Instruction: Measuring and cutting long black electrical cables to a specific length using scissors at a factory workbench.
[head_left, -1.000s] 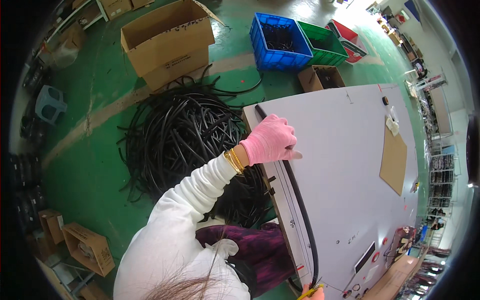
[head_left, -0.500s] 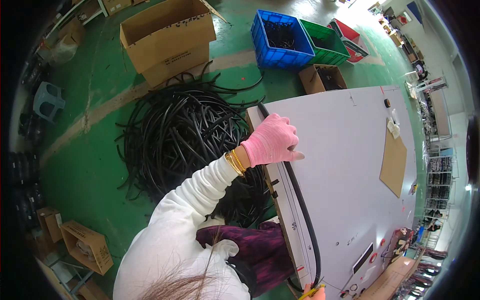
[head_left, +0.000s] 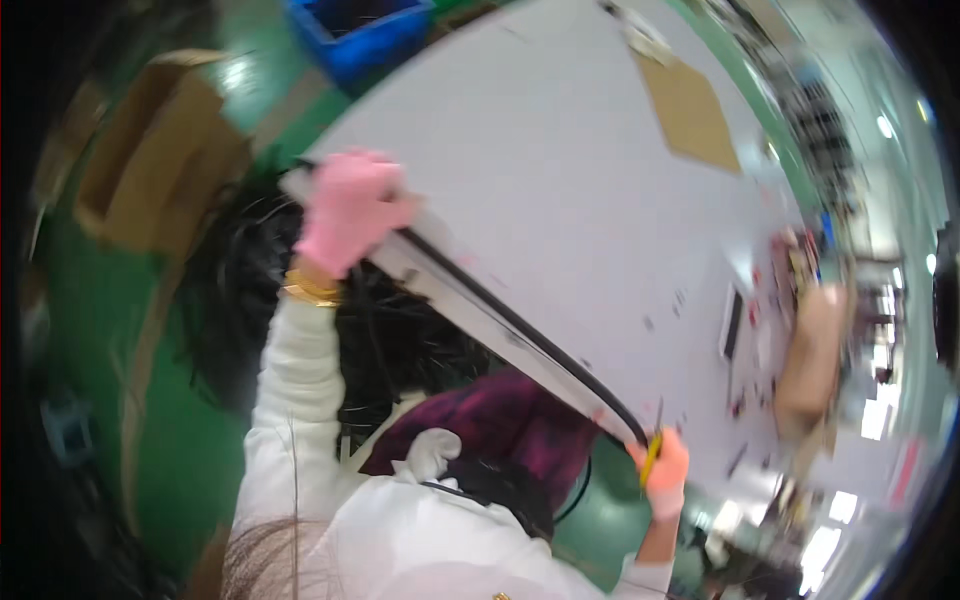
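One length of black tubing point(head_left: 520, 325) runs slantwise along the near edge of a broad white worktable point(head_left: 560, 150), held toward both ends by a worker in a white top point(head_left: 400, 540). The left hand point(head_left: 352, 205), in a pink glove, closes its fingers over the tubing near the table's far-left corner, with a short dark end showing just past the knuckles. Gold-coloured bracelets point(head_left: 312, 290) circle the wrist. At the other end, the right hand point(head_left: 667, 470) grips a yellow-handled tool point(head_left: 650, 460) beside the tubing; blur hides whether its fingers also pinch the tubing, and whether the tool's blades touch it cannot be told. Beneath the left arm, a heap of similar black lengths point(head_left: 240, 300) spreads over the green floor point(head_left: 200, 470), close to the table. Dark purple cloth point(head_left: 500, 415) covers the worker's lap at the table's edge. Across the tabletop, well apart from both hands, lies a flat piece of brown cardboard point(head_left: 690, 115). Beyond the table's far-left side stand a blue crate point(head_left: 365, 45) and, farther left, an open cardboard box point(head_left: 175, 170).
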